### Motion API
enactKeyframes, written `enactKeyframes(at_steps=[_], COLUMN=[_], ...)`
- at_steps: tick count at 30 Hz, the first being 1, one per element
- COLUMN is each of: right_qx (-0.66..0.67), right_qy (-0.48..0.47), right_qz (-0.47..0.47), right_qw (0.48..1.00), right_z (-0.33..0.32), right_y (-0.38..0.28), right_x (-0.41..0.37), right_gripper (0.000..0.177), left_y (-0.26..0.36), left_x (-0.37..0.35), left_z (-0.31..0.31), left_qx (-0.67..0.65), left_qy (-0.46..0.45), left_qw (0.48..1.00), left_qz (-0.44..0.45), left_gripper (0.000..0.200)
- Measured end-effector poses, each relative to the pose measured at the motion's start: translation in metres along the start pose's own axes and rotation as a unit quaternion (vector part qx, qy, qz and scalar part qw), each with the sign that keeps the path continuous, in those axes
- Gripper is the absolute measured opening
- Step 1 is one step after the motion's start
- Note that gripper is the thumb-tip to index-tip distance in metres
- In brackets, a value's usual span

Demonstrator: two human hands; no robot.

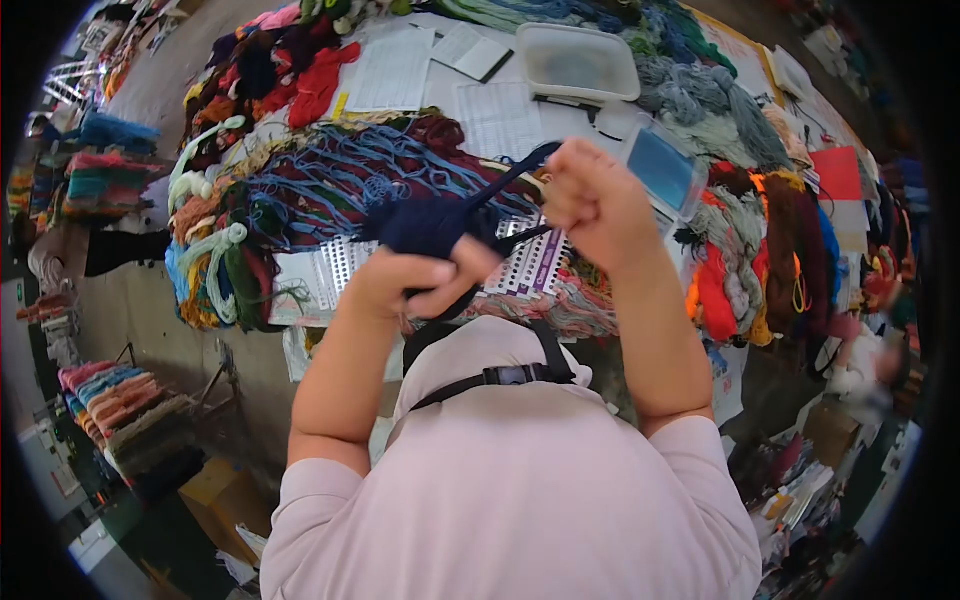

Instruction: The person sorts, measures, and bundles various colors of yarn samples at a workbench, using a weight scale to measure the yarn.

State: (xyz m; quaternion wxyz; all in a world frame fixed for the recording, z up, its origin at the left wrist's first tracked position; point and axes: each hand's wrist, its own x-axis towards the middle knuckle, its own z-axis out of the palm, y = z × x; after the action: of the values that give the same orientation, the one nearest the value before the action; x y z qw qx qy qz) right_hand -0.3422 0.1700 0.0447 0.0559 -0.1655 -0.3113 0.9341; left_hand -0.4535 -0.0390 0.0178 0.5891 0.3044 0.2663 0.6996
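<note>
A dark navy bundle of yarn [425, 225] is gripped by my left hand [425, 278], its fingers wrapped around the lower part. Up and to the right, my right hand [590, 195] is closed on a navy strand that stretches from the bundle. A second dark strand runs lower between the two hands. Beneath them lie blue skeins [330, 185] mixed with dark red and green yarn. White cards with rows of holes [525, 265] are partly hidden below my hands, and pinkish-grey yarn [560, 310] lies along the table's near edge.
A clear plastic tub [578, 62] and a blue-bottomed container [662, 172] stand on the table. Printed sheets [390, 70] lie beyond. Red yarn [325, 85] and grey-blue yarn [700, 100] are heaped around. Stacked yarn [125, 410] is at left; another person [865, 355] is at right.
</note>
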Motion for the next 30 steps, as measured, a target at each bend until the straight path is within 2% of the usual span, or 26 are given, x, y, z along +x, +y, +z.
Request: enactKeyframes(at_steps=[1,2,4,5,8,9,10,13,16,18,19,20,21,24,28,29,30], right_qx=[0.030,0.062,0.101,0.112,0.149,0.142,0.134,0.125,0.110,0.061,0.031,0.007,-0.007,-0.038,-0.099,-0.131,-0.147], right_qy=[0.033,0.067,0.112,0.143,0.278,0.320,0.361,0.474,0.546,0.604,0.623,0.628,0.627,0.597,0.514,0.511,0.465], right_qz=[-0.023,-0.047,-0.055,-0.065,-0.085,-0.093,-0.100,-0.106,-0.120,-0.151,-0.164,-0.161,-0.169,-0.187,-0.190,-0.225,-0.245], right_qw=[0.999,0.995,0.987,0.981,0.945,0.932,0.917,0.865,0.822,0.780,0.765,0.762,0.760,0.779,0.830,0.819,0.838], right_z=[-0.021,-0.052,-0.128,-0.164,-0.262,-0.301,-0.333,-0.367,-0.413,-0.401,-0.401,-0.402,-0.401,-0.399,-0.330,-0.304,-0.286], right_y=[-0.013,-0.028,-0.064,-0.080,-0.115,-0.126,-0.138,-0.174,-0.216,-0.234,-0.244,-0.255,-0.264,-0.286,-0.296,-0.296,-0.302], right_x=[0.001,0.002,-0.009,-0.023,-0.078,-0.102,-0.125,-0.185,-0.248,-0.273,-0.284,-0.296,-0.304,-0.318,-0.274,-0.260,-0.253], right_gripper=[0.018,0.020,0.019,0.016,0.014,0.014,0.014,0.018,0.018,0.017,0.017,0.017,0.016,0.013,0.011,0.011,0.012], left_y=[0.001,0.010,0.019,0.042,0.092,0.107,0.119,0.157,0.200,0.229,0.241,0.247,0.269,0.256,0.229,0.213,0.192], left_x=[-0.021,-0.033,-0.088,-0.089,-0.123,-0.139,-0.151,-0.198,-0.247,-0.277,-0.295,-0.305,-0.341,-0.320,-0.285,-0.251,-0.204], left_z=[-0.009,-0.020,-0.078,-0.077,-0.064,-0.077,-0.086,-0.131,-0.182,-0.215,-0.236,-0.249,-0.289,-0.285,-0.279,-0.249,-0.202], left_qx=[-0.038,-0.160,-0.250,-0.306,-0.294,-0.269,-0.265,-0.296,-0.283,-0.297,-0.286,-0.284,-0.279,-0.301,-0.248,-0.297,-0.344], left_qy=[0.009,-0.038,-0.039,-0.086,0.096,0.134,0.152,0.194,0.250,0.269,0.253,0.242,0.250,0.260,0.265,0.258,0.252], left_qw=[0.998,0.984,0.961,0.938,0.914,0.914,0.909,0.892,0.872,0.859,0.871,0.873,0.870,0.860,0.905,0.893,0.877], left_qz=[-0.042,-0.075,0.110,0.139,0.262,0.273,0.285,0.283,0.311,0.320,0.308,0.315,0.320,0.319,0.222,0.221,0.221], left_gripper=[0.033,0.024,0.024,0.015,0.016,0.015,0.015,0.015,0.013,0.013,0.013,0.011,0.010,0.009,0.014,0.013,0.014])
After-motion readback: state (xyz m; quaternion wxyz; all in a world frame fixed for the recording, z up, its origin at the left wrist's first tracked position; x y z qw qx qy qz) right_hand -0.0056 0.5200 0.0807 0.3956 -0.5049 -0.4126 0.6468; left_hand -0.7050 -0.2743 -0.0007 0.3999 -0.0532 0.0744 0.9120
